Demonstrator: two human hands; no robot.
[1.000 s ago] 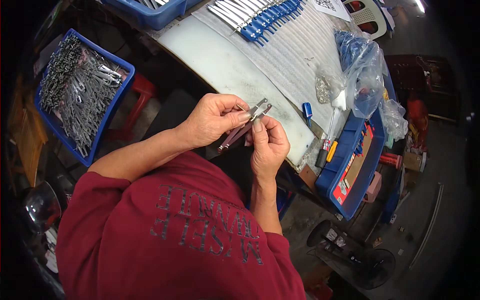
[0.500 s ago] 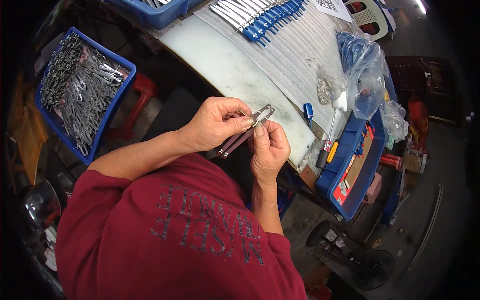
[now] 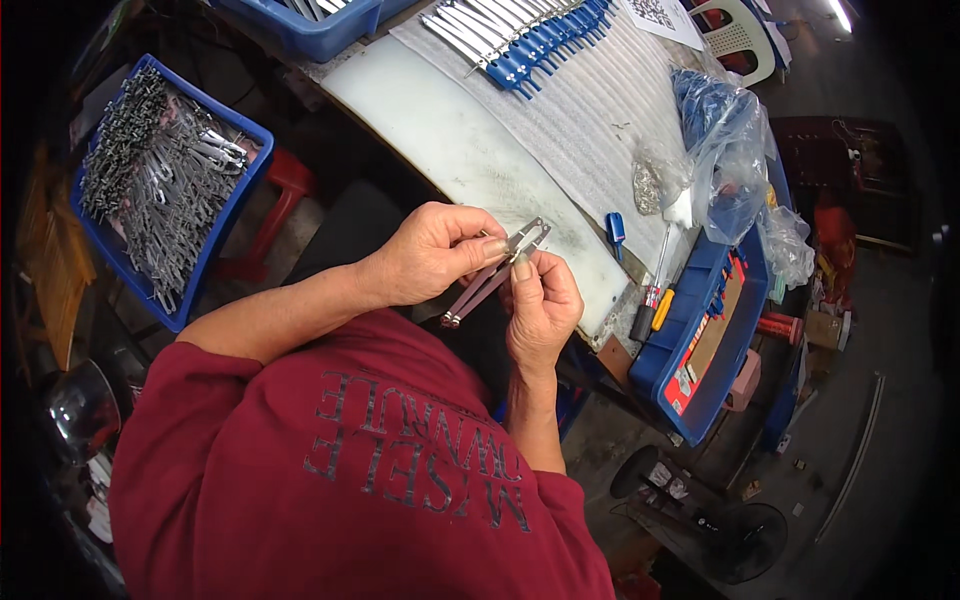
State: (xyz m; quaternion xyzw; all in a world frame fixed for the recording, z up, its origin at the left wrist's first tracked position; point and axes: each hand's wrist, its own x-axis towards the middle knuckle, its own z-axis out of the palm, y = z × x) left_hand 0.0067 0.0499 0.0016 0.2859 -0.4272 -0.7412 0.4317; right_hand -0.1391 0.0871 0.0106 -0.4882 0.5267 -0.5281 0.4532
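Observation:
Over the front edge of the worktable, both hands hold a pliers-like metal tool (image 3: 478,298) with two slim dark-red handles and a silver, holed end. Its silver end points away from me, and the handles slant down toward my lap. My left hand (image 3: 440,252) pinches its left side with thumb and fingers; a thin pale piece shows beside those fingers, too small to name. From the right, my right hand (image 3: 543,308) pinches near the silver end, its thumb on top. The fingers partly hide the middle of the tool.
A blue crate (image 3: 262,150) heaped with metal parts stands left. Silver pieces with blue ends (image 3: 530,62) lie in a row on the foam-covered table (image 3: 400,95). To the right are a screwdriver (image 3: 650,305), a blue-handled piece (image 3: 615,230), plastic bags (image 3: 730,150) and a blue bin (image 3: 655,375).
The tool has shifted slightly, its silver end a little farther right and its handle ends a little lower. Both hands keep their pinch on it.

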